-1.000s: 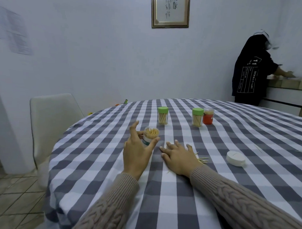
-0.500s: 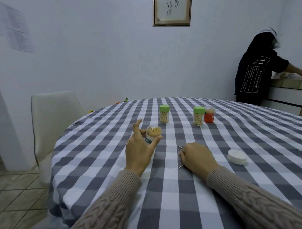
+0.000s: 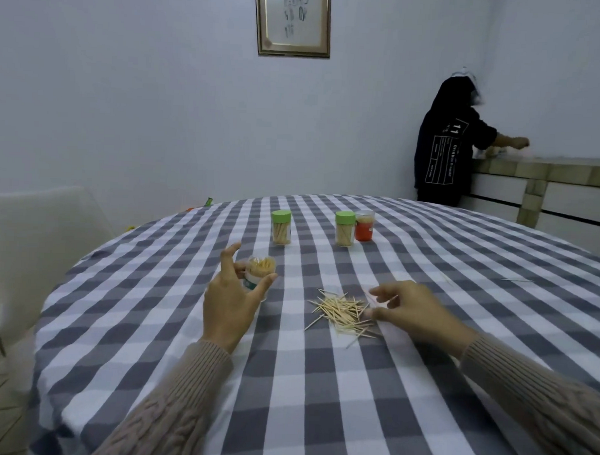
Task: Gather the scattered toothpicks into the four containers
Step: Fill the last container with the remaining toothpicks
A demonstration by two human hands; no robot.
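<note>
The bench (image 3: 320, 398) is covered by a grey and white checked cloth. A loose heap of toothpicks (image 3: 343, 312) is spread on it near the middle. Farther back, two clear containers with green lids (image 3: 281, 227) (image 3: 345, 228) are stood upright and well apart, both filled with toothpicks. An orange-red container (image 3: 364, 226) is set just beside the right one. A few stray toothpicks (image 3: 516, 279) are seen far right.

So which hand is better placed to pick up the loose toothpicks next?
Right. The right hand sits beside the toothpick pile, its fingertips at the pile's edge and holding nothing. The left hand is busy gripping the open container, so it should probably just steady that.
</note>
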